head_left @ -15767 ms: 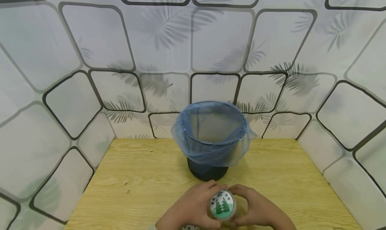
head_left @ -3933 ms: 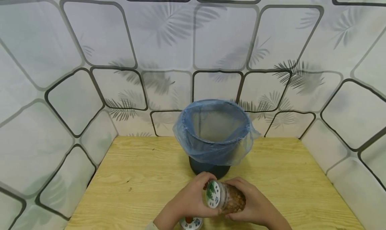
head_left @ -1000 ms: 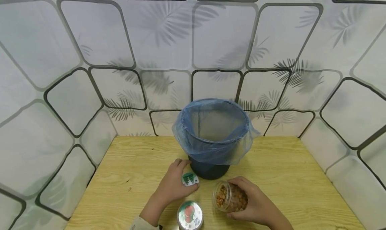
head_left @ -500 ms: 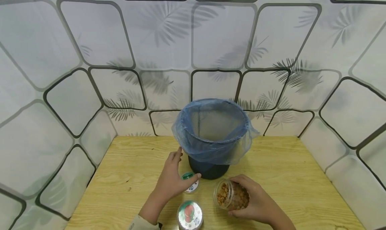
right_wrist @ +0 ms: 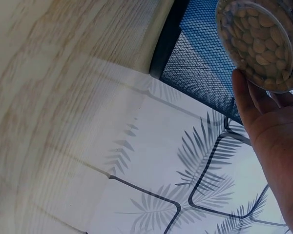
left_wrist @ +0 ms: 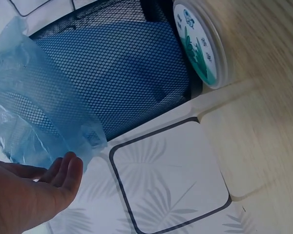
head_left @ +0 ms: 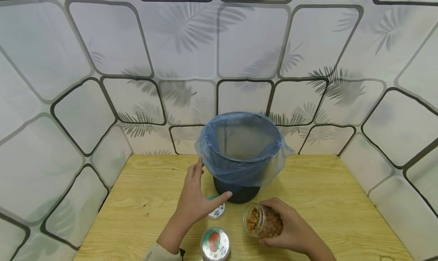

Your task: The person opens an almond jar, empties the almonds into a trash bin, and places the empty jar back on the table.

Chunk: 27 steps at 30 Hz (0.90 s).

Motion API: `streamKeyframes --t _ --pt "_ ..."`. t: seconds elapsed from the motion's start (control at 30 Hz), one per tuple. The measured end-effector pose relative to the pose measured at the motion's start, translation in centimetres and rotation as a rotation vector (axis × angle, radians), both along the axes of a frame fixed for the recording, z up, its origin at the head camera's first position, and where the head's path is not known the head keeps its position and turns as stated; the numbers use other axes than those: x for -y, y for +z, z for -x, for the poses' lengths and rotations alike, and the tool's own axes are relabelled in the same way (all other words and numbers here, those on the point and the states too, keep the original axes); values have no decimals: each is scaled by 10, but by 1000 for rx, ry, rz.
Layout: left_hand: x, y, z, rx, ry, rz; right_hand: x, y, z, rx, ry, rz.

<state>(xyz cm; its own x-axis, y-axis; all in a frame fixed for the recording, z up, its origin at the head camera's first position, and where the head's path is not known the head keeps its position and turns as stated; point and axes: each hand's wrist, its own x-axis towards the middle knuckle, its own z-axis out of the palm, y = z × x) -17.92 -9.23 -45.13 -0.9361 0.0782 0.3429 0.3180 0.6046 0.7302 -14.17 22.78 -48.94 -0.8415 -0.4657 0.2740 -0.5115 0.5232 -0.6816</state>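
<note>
My right hand [head_left: 291, 230] grips a clear jar of nuts [head_left: 272, 221] around its side. The jar is tilted, with its uncovered mouth facing left; in the right wrist view its base [right_wrist: 261, 41] shows packed nuts. My left hand [head_left: 191, 202] is spread, holding nothing, with its fingertips at the edge of a blue bag [head_left: 236, 173]; whether they touch it I cannot tell. The bag lines a dark mesh trash bin [left_wrist: 122, 73]. The jar's white-and-green lid [head_left: 216, 211] lies on the table under my left thumb, near the bin's foot.
A second jar [head_left: 215, 244], its lid printed with a red fruit, stands on the wooden table [head_left: 150, 200] near the front, between my hands. Behind and on both sides rise walls covered in patterned sheeting [head_left: 253, 44].
The lid has come off the jar and been let go on the table. My left hand has opened and moved forward to the bag. My right hand still holds the tilted jar.
</note>
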Motion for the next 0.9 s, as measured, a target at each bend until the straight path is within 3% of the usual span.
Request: streamKeyframes --t 0.9 --pt "-9 33 12 -205 -20 -31 1 -2 -2 -22 10 -1"
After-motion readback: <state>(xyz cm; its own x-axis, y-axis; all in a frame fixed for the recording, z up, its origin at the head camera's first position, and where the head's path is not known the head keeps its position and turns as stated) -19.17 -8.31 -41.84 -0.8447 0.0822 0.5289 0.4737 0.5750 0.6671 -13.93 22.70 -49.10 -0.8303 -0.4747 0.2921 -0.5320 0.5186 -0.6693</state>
